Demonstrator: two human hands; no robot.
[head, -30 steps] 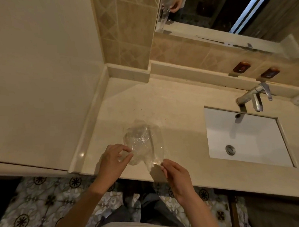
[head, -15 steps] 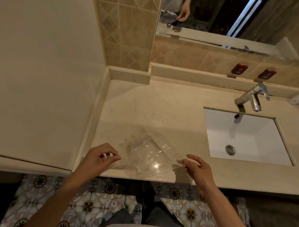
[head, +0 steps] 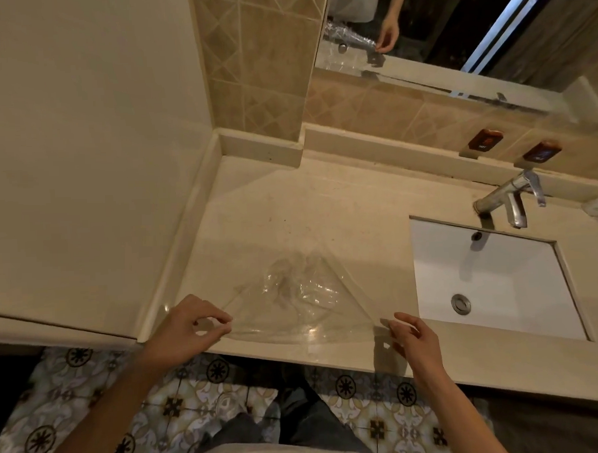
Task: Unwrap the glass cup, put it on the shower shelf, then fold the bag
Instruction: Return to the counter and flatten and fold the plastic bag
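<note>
A clear, crinkled plastic bag (head: 302, 299) lies spread flat on the beige countertop (head: 290, 209) close to its front edge. My left hand (head: 189, 328) pinches the bag's near left corner between thumb and fingers. My right hand (head: 414, 341) pinches the near right corner. The bag is stretched between the two hands. No glass cup is in view.
A white sink (head: 492, 279) with a chrome tap (head: 510, 198) is set into the counter at the right. A tiled wall and a mirror (head: 453, 24) stand behind. A raised ledge (head: 175, 252) borders the counter's left side. Patterned floor tiles (head: 76, 424) lie below.
The bag went from a bunched shape held upright to lying flat on the counter. My hands moved apart and pulled its near corners outward.
</note>
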